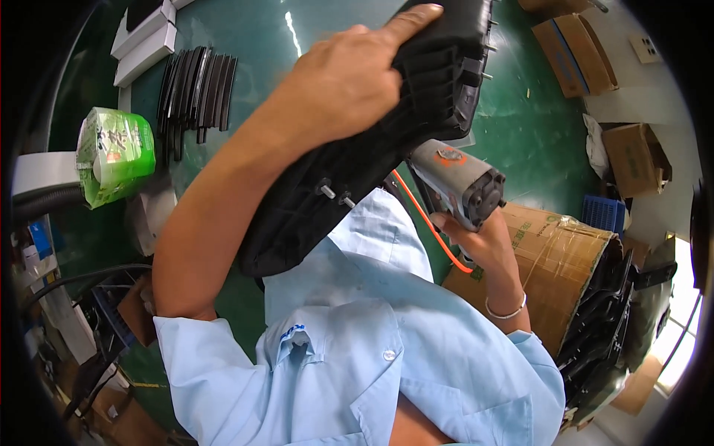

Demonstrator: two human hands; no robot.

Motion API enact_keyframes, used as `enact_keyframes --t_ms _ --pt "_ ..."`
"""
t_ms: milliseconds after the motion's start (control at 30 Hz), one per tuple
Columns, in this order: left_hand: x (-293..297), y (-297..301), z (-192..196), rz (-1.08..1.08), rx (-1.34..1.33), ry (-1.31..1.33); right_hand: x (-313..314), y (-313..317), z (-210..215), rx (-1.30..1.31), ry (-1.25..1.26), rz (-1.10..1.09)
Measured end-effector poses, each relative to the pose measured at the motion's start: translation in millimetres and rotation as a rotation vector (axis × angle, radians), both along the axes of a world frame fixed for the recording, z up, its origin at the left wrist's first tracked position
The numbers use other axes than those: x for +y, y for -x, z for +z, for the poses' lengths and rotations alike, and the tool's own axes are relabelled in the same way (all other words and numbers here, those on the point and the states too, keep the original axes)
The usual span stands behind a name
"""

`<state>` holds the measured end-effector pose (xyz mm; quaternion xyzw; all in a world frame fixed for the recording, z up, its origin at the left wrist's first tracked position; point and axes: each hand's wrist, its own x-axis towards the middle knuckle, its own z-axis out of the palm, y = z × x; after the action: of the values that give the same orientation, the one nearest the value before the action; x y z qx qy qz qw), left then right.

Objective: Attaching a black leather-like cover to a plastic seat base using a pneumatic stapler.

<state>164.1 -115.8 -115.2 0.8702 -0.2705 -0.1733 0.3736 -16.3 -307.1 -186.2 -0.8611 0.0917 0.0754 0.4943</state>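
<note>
A long black padded cushion, like a chair backrest (327, 175), is tilted up in front of my chest. Its ribbed back shows, with metal bolts (327, 190) sticking out near the lower end and several more along the far right edge. My left hand (348, 82) lies over its upper part, index finger stretched along the top and the other fingers bent against it. Low on the right, my right hand (480, 234) grips an air-powered staple gun (454, 175) with a grey metal body and black end cap. The tool's nose is hidden behind the cushion.
An orange air hose (424, 212) runs beside the tool. Black strips (197, 93) lie on the green floor at far left, near a green plastic bag (119, 156). A large cardboard box (554, 256) with black parts stands at my right; more boxes (573, 56) are beyond.
</note>
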Motion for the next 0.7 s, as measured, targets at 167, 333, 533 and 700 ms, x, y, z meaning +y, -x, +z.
enact_keyframes --t_ms 167,333,533,700 --pt "-6.9 11.5 -28.8 0.038 -0.273 0.001 2.2 1.5 9.1 0.074 -0.05 0.012" --pt "-5.7 11.3 -32.3 0.003 -0.309 0.015 15.8 11.8 8.2 0.101 -0.162 0.11" --pt "-4.8 7.3 -33.3 0.019 -0.273 0.015 22.1 11.6 13.1 0.209 -0.1 0.181" --pt "-4.1 6.9 -30.3 0.011 -0.234 -0.011 45.6 13.3 16.8 0.296 -0.206 0.27"
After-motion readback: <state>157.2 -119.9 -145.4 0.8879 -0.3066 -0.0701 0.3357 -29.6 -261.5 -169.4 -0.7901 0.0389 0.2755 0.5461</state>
